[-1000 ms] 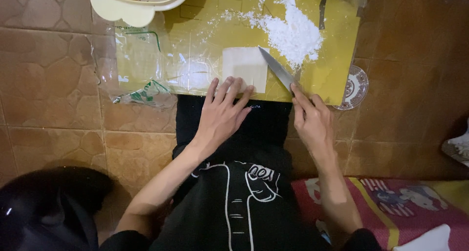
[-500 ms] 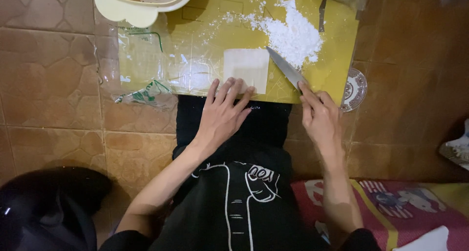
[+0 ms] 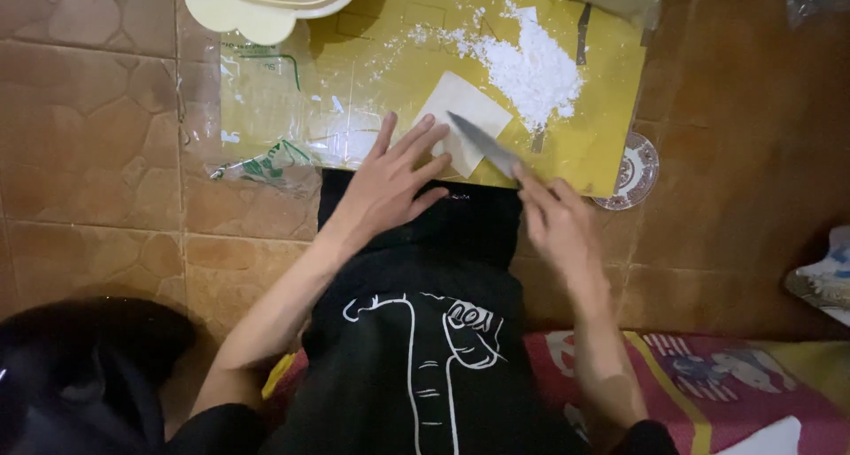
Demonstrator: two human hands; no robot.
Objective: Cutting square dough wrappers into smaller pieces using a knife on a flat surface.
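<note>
Bare yellow board [image 3: 611, 119] right of flour pile [image 3: 536, 65]; bowl [image 3: 266, 3] upper left.

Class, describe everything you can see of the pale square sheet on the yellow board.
The pale square sheet is thin, flat, cream-white and dough-like, turned like a diamond on the yellow board beside a heap of white powder. The left hand presses its near corner with its fingertips; the knife in the right hand lies across it.
</note>
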